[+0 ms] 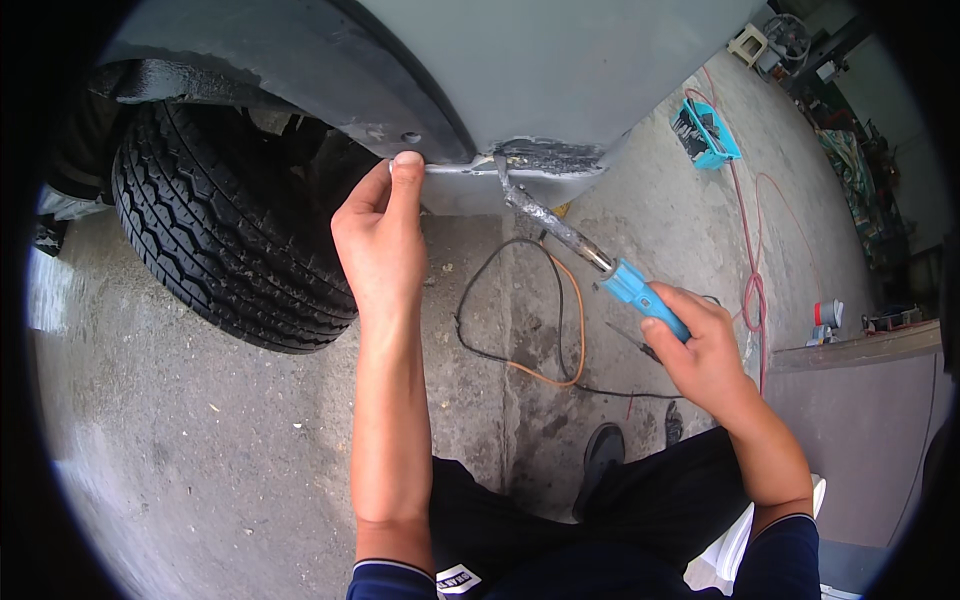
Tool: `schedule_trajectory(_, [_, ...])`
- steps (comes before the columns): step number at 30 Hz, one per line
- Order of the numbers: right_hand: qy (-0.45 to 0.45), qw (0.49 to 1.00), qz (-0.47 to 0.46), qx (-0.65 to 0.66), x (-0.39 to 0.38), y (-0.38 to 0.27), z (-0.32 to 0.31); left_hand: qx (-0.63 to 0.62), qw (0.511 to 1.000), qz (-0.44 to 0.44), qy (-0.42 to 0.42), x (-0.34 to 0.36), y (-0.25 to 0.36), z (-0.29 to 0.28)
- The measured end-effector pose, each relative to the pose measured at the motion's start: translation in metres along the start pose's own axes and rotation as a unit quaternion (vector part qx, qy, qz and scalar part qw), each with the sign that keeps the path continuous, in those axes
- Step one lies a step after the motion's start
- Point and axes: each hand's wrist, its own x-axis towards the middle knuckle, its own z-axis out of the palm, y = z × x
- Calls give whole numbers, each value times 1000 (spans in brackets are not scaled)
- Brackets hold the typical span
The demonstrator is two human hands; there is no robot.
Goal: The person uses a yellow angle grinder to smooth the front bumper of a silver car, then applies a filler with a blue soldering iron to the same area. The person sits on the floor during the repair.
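Observation:
My right hand [697, 348] is wrapped round the blue handle of a soldering iron [563, 232]. The iron's long, stained metal shaft slants up to the left, and its tip touches the lower edge of a grey vehicle body panel [580, 70]. Beside the tip runs a rough, dark scraped patch [550, 155]. To the left, my left hand [385, 225] pinches the panel's bottom edge between thumb and fingers, just under a small round hole. A dark trim strip [425, 85] curves down to that edge between hand and iron.
A large black tyre [220, 230] stands left of my left hand. A black and orange cable [565, 375] loops over the concrete floor below the iron. At right are a turquoise basket [722, 155] of dark pieces, a red hose [752, 290] and a grey cabinet [860, 420].

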Motion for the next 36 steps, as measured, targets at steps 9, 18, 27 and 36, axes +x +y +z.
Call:
schedule_trajectory(9, [27,997,-52,-53,-2,-2,-12,10,1000,2,-15,1,0,-2])
schedule_trajectory(18, [17,998,-44,-52,4,-6,-8,-10,999,-30,-20,-2,7,-4])
schedule_trajectory(27, [0,999,-23,-47,3,-12,-11,-21,1000,-14,-3,0,2,-2])
schedule_trajectory(36, [5,999,-12,-38,2,-13,-8,-9,1000,-17,0,-1,3,-2])
